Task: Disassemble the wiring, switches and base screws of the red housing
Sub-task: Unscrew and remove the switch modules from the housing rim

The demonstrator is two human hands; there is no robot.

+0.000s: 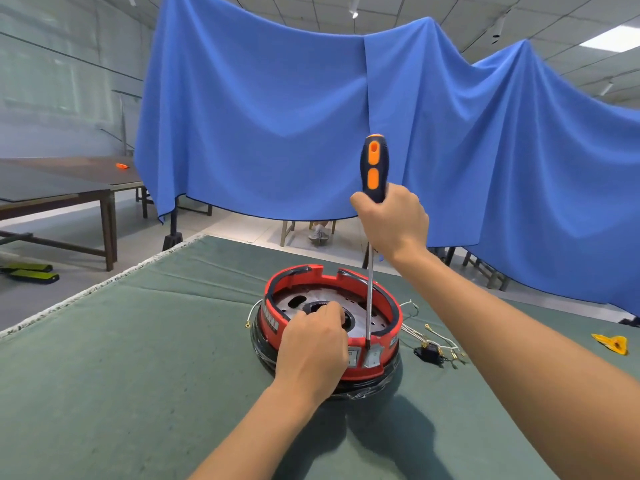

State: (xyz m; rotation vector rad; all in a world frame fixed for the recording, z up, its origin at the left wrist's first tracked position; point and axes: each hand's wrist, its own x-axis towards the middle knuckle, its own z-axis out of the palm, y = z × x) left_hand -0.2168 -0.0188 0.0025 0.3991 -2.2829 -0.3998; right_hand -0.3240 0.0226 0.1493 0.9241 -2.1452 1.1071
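Blue cloth (277,109) hung behind (draped in folds), green-covered bench (138,358), brown table (62,188) left, yellow scrap (613,344)

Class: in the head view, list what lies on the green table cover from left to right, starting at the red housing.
Red housing → small black part with loose wires → yellow scrap near the right edge.

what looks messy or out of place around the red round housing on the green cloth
Loose white wires with a small black switch part lie on the green cloth right of the red round housing, already out. A crumpled yellow scrap lies far right. The housing's black base is wrapped in wrinkled clear film.
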